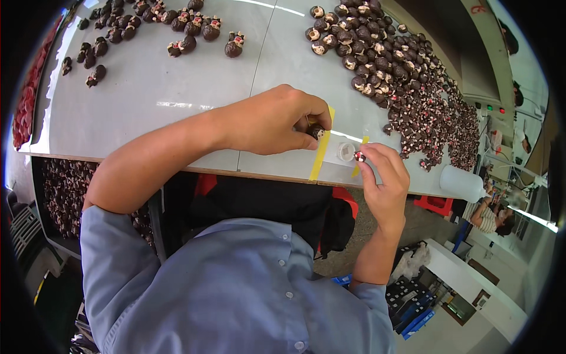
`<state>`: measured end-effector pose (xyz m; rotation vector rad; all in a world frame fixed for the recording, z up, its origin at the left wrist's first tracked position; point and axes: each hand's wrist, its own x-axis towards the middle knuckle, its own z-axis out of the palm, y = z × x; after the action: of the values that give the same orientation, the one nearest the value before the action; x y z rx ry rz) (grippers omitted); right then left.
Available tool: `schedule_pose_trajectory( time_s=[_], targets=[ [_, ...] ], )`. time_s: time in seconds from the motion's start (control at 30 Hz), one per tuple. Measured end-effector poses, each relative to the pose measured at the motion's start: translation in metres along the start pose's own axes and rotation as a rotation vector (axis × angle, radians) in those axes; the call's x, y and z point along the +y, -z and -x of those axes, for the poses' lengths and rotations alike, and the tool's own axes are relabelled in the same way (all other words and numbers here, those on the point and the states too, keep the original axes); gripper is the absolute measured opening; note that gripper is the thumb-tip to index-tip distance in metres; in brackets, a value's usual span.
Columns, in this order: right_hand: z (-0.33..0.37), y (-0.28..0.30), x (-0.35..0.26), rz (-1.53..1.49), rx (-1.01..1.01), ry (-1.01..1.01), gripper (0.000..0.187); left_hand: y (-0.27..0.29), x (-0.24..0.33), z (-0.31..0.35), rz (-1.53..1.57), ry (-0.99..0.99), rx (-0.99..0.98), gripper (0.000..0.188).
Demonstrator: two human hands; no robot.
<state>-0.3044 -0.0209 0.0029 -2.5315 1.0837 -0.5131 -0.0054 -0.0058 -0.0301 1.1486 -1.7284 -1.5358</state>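
Note:
My left hand is closed around a dark brown round toy head, whose pale face side shows between thumb and fingers. It is held just above the table, beside a strip of yellow tape. My right hand pinches a small dark piece with red and white marks between thumb and fingertips. That piece is right by the rim of a small round clear dish, which stands on the table between my hands. A shorter yellow tape strip lies near the dish.
At the far right lie a heap of brown round heads and a heap of small dark-and-red pieces. Joined toys are scattered at far left. A white bottle lies near the right edge. A bin of brown pieces stands lower left.

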Motion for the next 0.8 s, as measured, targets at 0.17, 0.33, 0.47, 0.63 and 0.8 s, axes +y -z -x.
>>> schedule_pose_trajectory(
  time_s=[0.17,0.33,0.47,0.63,0.8],
  targets=[
    [-0.006,0.001,-0.003,0.114,-0.030,0.077,0.029,-0.007,-0.007,0.001,0.012,-0.105,0.049,0.032],
    [-0.008,0.002,-0.005,0.194,-0.044,0.120,0.029,-0.008,-0.006,0.001,0.001,-0.068,0.027,0.033],
    [-0.010,0.003,-0.006,0.220,-0.061,0.131,0.030,-0.008,-0.005,-0.001,-0.010,-0.038,0.001,0.033],
    [-0.011,0.004,-0.008,0.226,-0.051,0.143,0.030,-0.009,-0.005,-0.001,0.033,-0.065,0.021,0.034],
    [-0.003,0.005,-0.012,0.110,0.022,0.071,0.032,-0.009,0.002,-0.003,0.170,0.064,-0.012,0.033]
  ],
)
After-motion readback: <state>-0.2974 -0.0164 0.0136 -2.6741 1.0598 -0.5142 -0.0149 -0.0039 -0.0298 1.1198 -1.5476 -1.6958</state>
